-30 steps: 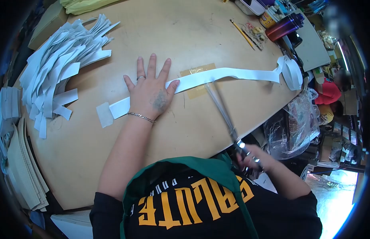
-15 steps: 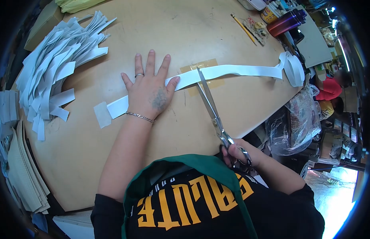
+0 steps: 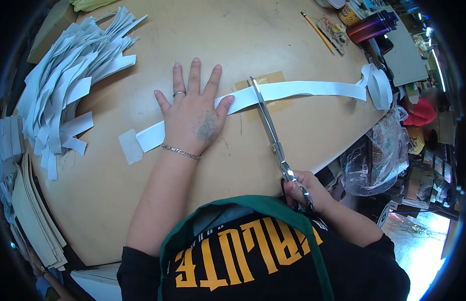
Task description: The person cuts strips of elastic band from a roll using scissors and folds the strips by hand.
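My left hand (image 3: 195, 113) lies flat with fingers spread, pressing a long white strip (image 3: 313, 88) onto the table. My right hand (image 3: 308, 190) grips large metal scissors (image 3: 273, 138) by the handles. Their blades are nearly together and cross the strip just right of my left thumb, above a patch of brown tape (image 3: 273, 78) on the tabletop. Beyond my left wrist, the strip's left end meets a pale rectangular piece (image 3: 130, 146). At its right end the strip runs to a folded loop of white band (image 3: 377, 89) at the table edge.
A large heap of cut white strips (image 3: 67, 95) covers the table's left side. A pencil (image 3: 317, 32) and a purple-red bottle (image 3: 372, 27) are at the far right. Clear plastic (image 3: 373, 160) hangs beside the right edge. A person in red (image 3: 420, 111) is in the background.
The scissor blades have come together across the strip, and the handles have closed in my right hand. My left hand stays flat on the strip. The whole view has shifted slightly.
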The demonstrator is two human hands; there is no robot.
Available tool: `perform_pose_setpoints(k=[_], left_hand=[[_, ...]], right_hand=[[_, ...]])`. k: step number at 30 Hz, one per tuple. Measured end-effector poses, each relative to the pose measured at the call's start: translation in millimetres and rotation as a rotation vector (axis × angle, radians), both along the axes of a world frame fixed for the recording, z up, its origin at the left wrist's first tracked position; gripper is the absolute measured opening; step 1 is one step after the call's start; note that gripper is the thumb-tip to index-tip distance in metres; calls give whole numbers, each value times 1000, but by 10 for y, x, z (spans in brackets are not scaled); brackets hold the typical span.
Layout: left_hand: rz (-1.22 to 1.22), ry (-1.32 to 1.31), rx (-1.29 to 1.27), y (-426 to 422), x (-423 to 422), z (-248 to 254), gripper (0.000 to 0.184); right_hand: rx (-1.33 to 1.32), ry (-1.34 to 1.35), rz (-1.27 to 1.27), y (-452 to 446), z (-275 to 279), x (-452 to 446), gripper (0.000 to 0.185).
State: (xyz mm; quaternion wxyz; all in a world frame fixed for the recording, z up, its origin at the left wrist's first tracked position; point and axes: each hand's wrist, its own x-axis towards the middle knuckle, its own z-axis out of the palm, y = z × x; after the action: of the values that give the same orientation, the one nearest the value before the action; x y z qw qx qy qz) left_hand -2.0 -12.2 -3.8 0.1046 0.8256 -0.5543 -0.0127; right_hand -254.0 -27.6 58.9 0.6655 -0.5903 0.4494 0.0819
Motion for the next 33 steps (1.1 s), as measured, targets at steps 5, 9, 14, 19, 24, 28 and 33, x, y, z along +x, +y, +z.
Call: perform_pose_setpoints(k=[5, 9, 14, 19, 24, 28, 33], left_hand=[[-2, -15, 17, -5, -2, 17, 55], [-8, -27, 34, -7, -1, 33, 55], [-2, -12, 57, -19, -6, 51, 55], [-7, -18, 61, -29, -1, 46, 55], [-9, -23, 67, -28, -7, 27, 58], [-6, -22, 99, -34, -25, 80, 68], [8, -23, 115, -48, -44, 106, 80]], right_hand=[[33, 19, -58, 14, 23, 31, 45], [56, 102, -82, 10, 69, 111, 41], [73, 134, -88, 8, -8, 100, 37], [185, -65, -36, -101, -51, -52, 35], [296, -229, 123, -439, 219, -424, 57], [-238, -368, 133, -1016, 389, -386, 58], [-1028, 202, -12, -2153, 290, 278, 39]])
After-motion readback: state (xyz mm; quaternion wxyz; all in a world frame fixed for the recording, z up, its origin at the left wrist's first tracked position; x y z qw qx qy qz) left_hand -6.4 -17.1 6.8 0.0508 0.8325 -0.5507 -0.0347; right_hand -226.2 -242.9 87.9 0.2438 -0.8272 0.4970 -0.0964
